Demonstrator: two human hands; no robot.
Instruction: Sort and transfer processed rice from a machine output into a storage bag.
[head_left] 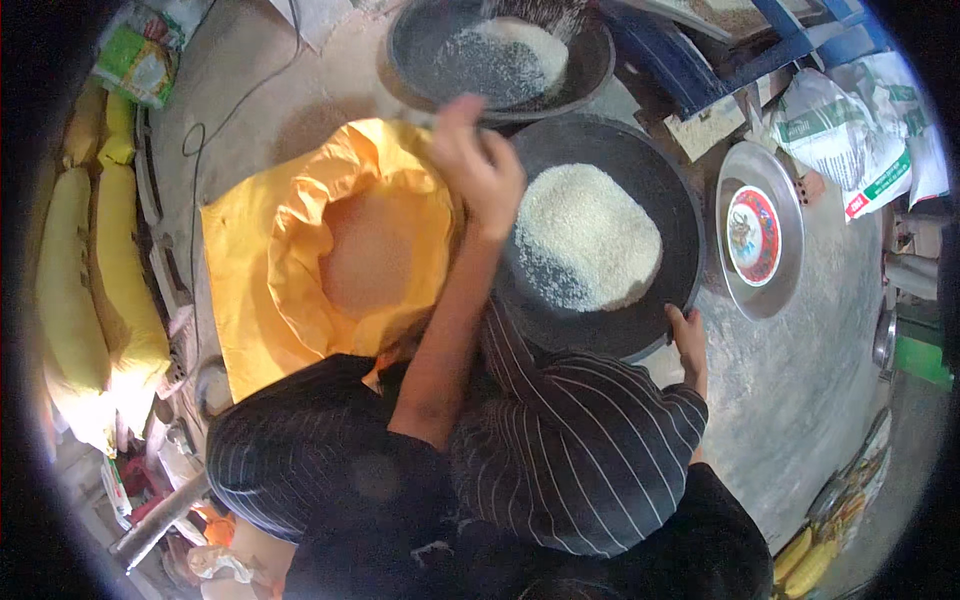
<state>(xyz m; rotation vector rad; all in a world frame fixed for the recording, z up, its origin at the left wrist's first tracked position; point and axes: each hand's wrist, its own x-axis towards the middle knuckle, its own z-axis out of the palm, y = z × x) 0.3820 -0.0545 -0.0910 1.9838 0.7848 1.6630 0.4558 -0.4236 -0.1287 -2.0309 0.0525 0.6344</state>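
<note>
My left hand (478,170), slightly blurred, is raised between the open yellow sack (300,210) and a round black basin (685,210). Its fingers are apart, with nothing visible in them. With my right hand (687,345) I grip the near right rim of this basin. A mound of white rice (585,235) lies inside it, spread thinner toward the left. The sack's mouth is rolled outward, and fine tan grain (368,250) shows within. Just beyond my left fingers stands a second black basin (415,70) with more white rice.
Blue machine framing (665,60) stands at the far right. A metal tray (780,290) holds a patterned bowl (752,235) on the right, near white-and-green sacks (840,130). Filled yellow sacks (130,270) line the left. A dark cable (240,110) crosses the floor.
</note>
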